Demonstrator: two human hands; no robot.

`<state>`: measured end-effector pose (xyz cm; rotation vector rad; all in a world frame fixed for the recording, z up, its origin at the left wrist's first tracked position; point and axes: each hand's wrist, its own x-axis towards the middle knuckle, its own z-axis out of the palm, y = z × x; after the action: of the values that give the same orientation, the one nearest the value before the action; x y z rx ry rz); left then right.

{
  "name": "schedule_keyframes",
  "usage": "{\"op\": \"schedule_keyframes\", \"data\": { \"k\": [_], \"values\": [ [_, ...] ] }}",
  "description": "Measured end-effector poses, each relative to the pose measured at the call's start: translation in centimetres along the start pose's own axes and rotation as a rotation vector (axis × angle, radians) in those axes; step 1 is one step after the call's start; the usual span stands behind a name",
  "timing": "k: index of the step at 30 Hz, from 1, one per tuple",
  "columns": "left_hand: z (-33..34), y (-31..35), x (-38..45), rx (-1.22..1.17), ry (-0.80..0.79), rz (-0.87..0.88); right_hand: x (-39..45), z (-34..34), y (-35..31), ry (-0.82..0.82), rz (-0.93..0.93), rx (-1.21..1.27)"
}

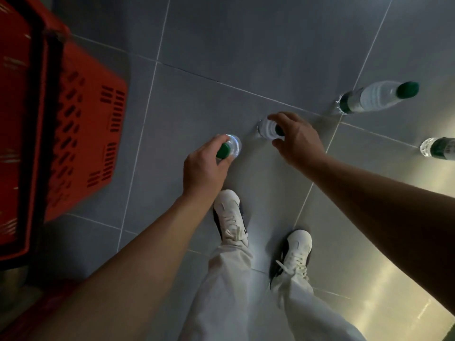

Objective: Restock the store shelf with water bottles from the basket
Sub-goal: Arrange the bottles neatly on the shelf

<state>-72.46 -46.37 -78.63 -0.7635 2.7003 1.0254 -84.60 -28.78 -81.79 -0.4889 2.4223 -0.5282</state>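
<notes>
— What's the biggest thing on my feed? I see a grey tiled floor with pale grout lines.

— Yes, and it has the most open room in the far middle. At the left edge stands the red slotted plastic shopping basket with a black rim; bare tile lies between it and my arms.

— And at the near edge?

— My legs in pale trousers, then two white lace-up shoes on the tiles, just behind my hands.

— Where are the bottles?

— Four clear plastic water bottles with green caps stand upright on the floor. One tall bottle is far right, another is cut by the right edge. Both stand well apart from my hands.

— And the hands themselves?

— My left hand has its fingers curled round the neck of the left bottle, thumb beside the cap. My right hand arches over the middle bottle with fingers bent round its top; I cannot tell whether it grips yet.
</notes>
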Motion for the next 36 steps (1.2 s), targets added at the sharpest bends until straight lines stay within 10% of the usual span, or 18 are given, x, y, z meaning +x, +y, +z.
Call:
{"op": "schedule_keyframes", "data": {
  "k": [17,36],
  "values": [
    [-9.7,3.8,-6.5,-0.071,0.156,-0.158,-8.5,-7.5,-7.0,0.135,-0.166,0.059],
    [-30.1,16.4,-46.3,-0.242,0.591,-0.540,-41.3,-20.8,-27.3,-0.167,-0.660,-0.006]
  ]
}}
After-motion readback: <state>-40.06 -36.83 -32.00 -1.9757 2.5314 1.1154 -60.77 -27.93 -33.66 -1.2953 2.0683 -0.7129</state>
